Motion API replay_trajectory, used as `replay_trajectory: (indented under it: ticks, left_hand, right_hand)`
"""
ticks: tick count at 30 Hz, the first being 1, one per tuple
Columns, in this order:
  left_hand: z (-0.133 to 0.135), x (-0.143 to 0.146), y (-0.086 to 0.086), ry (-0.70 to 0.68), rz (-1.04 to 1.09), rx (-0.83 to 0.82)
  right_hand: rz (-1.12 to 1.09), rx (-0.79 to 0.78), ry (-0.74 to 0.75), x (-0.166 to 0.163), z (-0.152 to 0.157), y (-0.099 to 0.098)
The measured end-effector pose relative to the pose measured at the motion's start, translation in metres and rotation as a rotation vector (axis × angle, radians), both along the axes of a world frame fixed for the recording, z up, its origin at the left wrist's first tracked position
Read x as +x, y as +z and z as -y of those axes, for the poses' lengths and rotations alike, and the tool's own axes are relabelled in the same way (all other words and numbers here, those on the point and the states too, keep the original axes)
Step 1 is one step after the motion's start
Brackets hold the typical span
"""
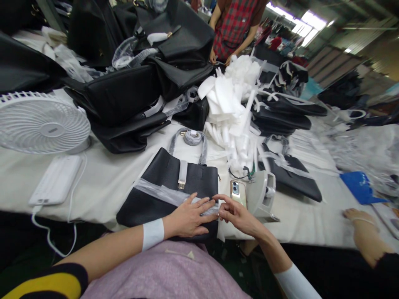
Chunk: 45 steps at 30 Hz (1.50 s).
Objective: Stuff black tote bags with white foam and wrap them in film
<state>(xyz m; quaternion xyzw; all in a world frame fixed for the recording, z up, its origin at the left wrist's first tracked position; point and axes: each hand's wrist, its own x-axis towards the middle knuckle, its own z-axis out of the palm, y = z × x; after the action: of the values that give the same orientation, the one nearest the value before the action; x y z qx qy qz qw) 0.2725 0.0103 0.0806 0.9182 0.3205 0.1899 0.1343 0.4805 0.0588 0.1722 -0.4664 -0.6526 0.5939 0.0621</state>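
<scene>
A black handbag [199, 176] lies flat on the table before me, with a band of clear plastic film [158, 192] around its body. More film covers its clasp and its handles, and a coiled wrapped strap [192, 138] rests between the handles. My left hand [193, 216] lies flat over the film at the bag's lower right, fingers spread. At the bag's right edge, my right hand [233, 212] has its fingers bent and closed at the end of the film band; its fingertips are partly hidden.
A phone [238, 192] and a tape dispenser [263, 195] sit right of the bag. White foam pieces [230, 104] are heaped behind it. At left are a fan [46, 124], a power bank [56, 179] and piled black bags [118, 91]. A co-worker's hand [361, 220] rests at right; another person [235, 29] stands opposite.
</scene>
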Motion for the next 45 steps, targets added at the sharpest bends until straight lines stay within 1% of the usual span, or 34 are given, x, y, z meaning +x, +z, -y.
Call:
replay_trajectory:
  ticks: [3,6,12,17,22,24,27,29,33,37,42,45]
  left_hand:
    - [0.000,0.000,0.000,0.007,0.004,0.003]
    - [0.001,-0.001,0.001,0.013,0.006,0.011]
    - [0.001,-0.001,0.001,0.017,0.021,0.032]
    - [0.000,-0.002,0.003,-0.005,0.030,0.013]
    - [0.000,-0.001,0.003,0.008,-0.005,-0.010]
    - [0.001,-0.001,0.000,0.008,-0.022,-0.009]
    - [0.002,0.000,-0.004,0.020,-0.039,0.003]
    - [0.002,0.001,-0.005,0.024,-0.050,0.009]
    - [0.001,0.002,-0.005,0.017,-0.074,0.013]
    - [0.000,0.003,-0.004,0.005,-0.098,0.020]
    - [-0.001,0.005,-0.001,0.012,-0.145,0.010]
    - [-0.001,0.007,0.001,0.021,-0.180,0.002]
  right_hand:
    - [0.111,0.122,0.014,-0.001,-0.003,-0.006]
    - [0.207,0.220,0.011,0.001,-0.004,-0.017]
    - [0.337,0.314,-0.047,0.001,-0.005,-0.034]
    - [0.446,0.336,-0.123,-0.004,-0.004,-0.039]
    - [0.436,0.353,-0.179,0.002,-0.001,-0.046]
    - [0.358,0.272,-0.190,0.009,-0.003,-0.047]
    - [0.227,0.081,-0.166,0.020,-0.007,-0.046]
    - [0.207,0.037,-0.154,0.026,-0.011,-0.044]
    - [0.237,0.077,-0.157,0.032,-0.015,-0.045]
    - [0.261,0.125,-0.165,0.037,-0.014,-0.052]
    - [0.381,0.296,-0.269,0.048,-0.005,-0.072]
    - [0.442,0.384,-0.371,0.055,0.002,-0.077]
